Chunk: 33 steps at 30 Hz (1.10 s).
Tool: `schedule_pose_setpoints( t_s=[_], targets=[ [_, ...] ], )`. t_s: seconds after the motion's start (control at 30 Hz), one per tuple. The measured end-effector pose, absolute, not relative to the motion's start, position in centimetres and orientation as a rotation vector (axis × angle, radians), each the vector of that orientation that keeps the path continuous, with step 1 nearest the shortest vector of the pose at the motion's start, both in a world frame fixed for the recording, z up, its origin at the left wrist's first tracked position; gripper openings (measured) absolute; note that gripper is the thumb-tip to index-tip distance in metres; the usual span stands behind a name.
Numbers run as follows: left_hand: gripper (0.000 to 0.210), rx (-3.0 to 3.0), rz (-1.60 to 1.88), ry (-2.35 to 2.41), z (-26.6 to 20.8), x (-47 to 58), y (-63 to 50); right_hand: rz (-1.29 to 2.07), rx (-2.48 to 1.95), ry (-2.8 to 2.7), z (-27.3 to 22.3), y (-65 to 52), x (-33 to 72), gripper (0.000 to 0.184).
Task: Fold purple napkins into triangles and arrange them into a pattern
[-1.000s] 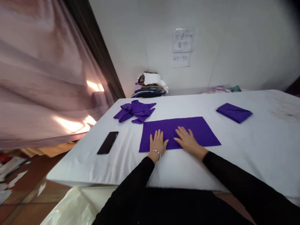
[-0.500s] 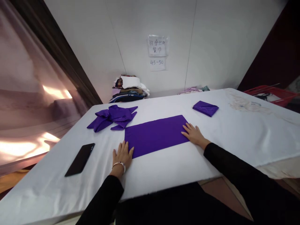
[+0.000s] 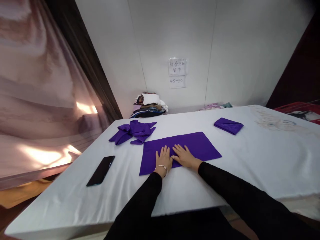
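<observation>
A purple cloth napkin (image 3: 195, 143) lies as a flat, wide rectangle on the white-covered table. My left hand (image 3: 164, 159) rests flat on its near middle part, fingers stretched forward, a bracelet at the wrist. Close beside it, my right hand (image 3: 184, 156) also presses flat on the cloth, fingers apart, its thumb near the left hand. Both hands hide part of the napkin's near edge. Behind its left end sits a purple cloth folded into a pointed, bow-like shape (image 3: 136, 130). Farther right lies a small folded purple cloth packet (image 3: 228, 125).
A black phone (image 3: 101, 171) lies at the left of the white tablecloth (image 3: 200, 193). Folded clothes (image 3: 149, 106) are stacked at the back against the wall, below two paper signs (image 3: 177, 72). A red basket (image 3: 300, 109) stands at the far right. A shiny curtain (image 3: 50, 83) hangs on the left.
My hands have moved inward from the napkin's two ends to its middle, side by side. Its near corners now show. The whole view has shifted, so things appear lower and farther right.
</observation>
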<state>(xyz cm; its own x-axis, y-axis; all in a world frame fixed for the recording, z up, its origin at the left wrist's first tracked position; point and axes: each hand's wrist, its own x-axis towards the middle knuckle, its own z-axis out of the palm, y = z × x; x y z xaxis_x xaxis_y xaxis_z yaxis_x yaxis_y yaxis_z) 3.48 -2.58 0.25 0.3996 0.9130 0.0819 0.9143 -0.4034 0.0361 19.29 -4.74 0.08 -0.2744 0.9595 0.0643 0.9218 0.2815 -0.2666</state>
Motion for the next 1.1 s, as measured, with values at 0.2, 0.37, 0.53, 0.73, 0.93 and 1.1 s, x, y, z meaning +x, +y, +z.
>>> schedule_pose_setpoints(
  t_s=[0.2,0.37,0.53,0.73,0.93,1.1],
  targets=[
    [0.058,-2.526,-0.094,-1.918,-0.8,-1.7,0.6,0.227,-1.846,-2.329,-0.8,-3.0,23.7,0.070],
    [0.058,-2.414,-0.032,-2.036,-0.5,-8.0,2.2,0.097,-2.244,-2.064,-2.1,-4.0,34.1,0.067],
    [0.059,-2.389,-0.021,-2.116,1.1,-5.5,3.1,0.071,-2.291,-2.062,-1.6,-3.0,34.7,0.070],
    [0.055,-2.731,-0.125,-1.667,1.3,3.6,4.7,0.215,-1.868,-2.332,-0.4,2.4,22.9,0.073],
    [0.066,-2.625,-0.131,-1.864,-1.0,1.0,8.1,0.212,-1.806,-2.361,-1.6,5.6,21.9,0.073],
    [0.070,-2.481,-0.152,-2.008,-1.2,-3.3,9.6,0.164,-2.136,-2.151,-2.3,5.1,30.3,0.070]
  ],
)
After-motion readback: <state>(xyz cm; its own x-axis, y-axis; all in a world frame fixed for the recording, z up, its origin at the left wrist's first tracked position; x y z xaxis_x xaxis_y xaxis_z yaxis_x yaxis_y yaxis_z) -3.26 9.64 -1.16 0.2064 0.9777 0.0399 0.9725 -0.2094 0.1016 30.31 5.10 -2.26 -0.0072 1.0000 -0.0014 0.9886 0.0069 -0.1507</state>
